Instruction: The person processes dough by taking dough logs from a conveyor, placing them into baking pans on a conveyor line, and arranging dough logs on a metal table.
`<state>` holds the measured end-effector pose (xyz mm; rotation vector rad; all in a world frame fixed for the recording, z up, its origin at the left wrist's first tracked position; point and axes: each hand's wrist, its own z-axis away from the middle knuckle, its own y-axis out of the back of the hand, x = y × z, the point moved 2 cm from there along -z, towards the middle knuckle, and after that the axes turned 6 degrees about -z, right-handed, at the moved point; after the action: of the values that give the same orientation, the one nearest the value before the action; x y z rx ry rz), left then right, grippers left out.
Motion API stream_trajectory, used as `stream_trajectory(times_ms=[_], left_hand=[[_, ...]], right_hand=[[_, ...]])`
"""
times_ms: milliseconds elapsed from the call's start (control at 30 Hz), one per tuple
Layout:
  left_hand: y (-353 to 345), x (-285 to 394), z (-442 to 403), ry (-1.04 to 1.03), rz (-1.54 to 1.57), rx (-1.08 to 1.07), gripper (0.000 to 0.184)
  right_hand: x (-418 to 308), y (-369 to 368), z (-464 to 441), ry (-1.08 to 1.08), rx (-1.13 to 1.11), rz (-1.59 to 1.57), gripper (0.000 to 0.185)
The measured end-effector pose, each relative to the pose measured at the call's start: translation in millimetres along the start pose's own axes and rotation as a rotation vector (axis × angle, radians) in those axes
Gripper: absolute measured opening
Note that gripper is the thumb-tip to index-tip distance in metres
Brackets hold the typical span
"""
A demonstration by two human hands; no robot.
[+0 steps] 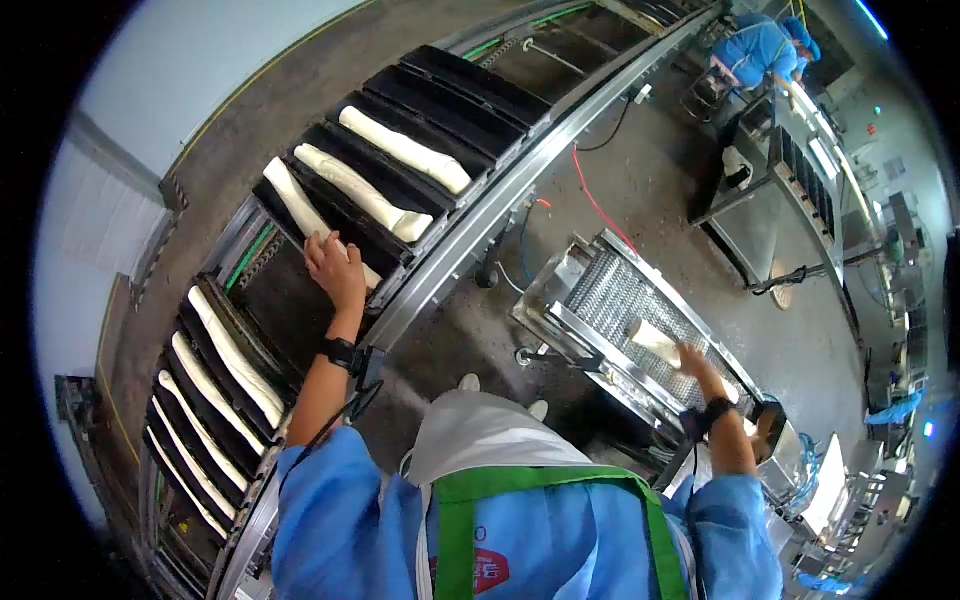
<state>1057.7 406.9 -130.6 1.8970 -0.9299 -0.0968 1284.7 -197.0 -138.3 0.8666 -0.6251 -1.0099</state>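
My left hand (336, 272) lies across the lower part of a long pale strip, which looks like dough (293, 198), in a black grooved tray. Its fingers are spread over the strip. To its right, two more strips (362, 190) rest in neighbouring trays. My right hand (697, 366), blurred by motion, reaches onto a metal mesh conveyor (603, 283). Its fingers close around another pale strip (652, 338), whose far end sticks out past them; the middle is hidden under the hand.
Several filled trays (225, 350) continue along the rail at lower left. Further black trays (470, 90) sit at the upper end. A steel rail (480, 215) runs between me and the trays. A person in blue (755, 50) bends over a bench at upper right; a red hose (597, 205) crosses the floor.
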Motion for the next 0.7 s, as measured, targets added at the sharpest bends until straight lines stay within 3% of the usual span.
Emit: stream_trajectory(times_ms=[100,167,233,300,367,433,500,567,700], left_hand=[[5.4,6.7,2.2,-0.017,-0.019,-0.033,0.029],[5.4,12.7,-0.6,0.016,-0.063,-0.059,0.032],[1.6,13.2,3.2,0.033,-0.115,-0.009,0.035],[-4.1,14.3,3.0,0.148,-0.202,-0.092,0.034],[-1.8,15.4,0.3,0.141,-0.256,-0.114,0.033],[3.2,18.1,-4.1,0.094,-0.231,-0.142,0.024],[3.1,19.4,-4.9,0.099,-0.211,-0.103,0.017],[1.6,21.2,-6.7,0.109,-0.185,-0.059,0.013],[-1.2,18.5,-8.9,0.125,-0.129,-0.035,0.01]], right_hand=[[1.1,3.7,31.6,-0.258,0.135,0.034,0.06],[16.2,-12.1,14.4,-0.295,0.245,-0.03,0.055],[3.5,17.1,5.1,-0.123,0.119,-0.151,0.045],[19.1,27.1,-6.4,0.224,0.32,-0.511,0.043],[1.1,67.7,-11.9,0.385,0.424,-0.708,0.041],[-44.5,117.8,-13.1,0.101,0.218,-1.083,0.038],[-120.6,182.5,-10.5,0.354,0.119,-1.278,0.036],[-186.2,227.8,-13.8,0.458,0.082,-1.409,0.033],[-280.1,305.9,-38.7,0.687,0.117,-1.328,0.039]])
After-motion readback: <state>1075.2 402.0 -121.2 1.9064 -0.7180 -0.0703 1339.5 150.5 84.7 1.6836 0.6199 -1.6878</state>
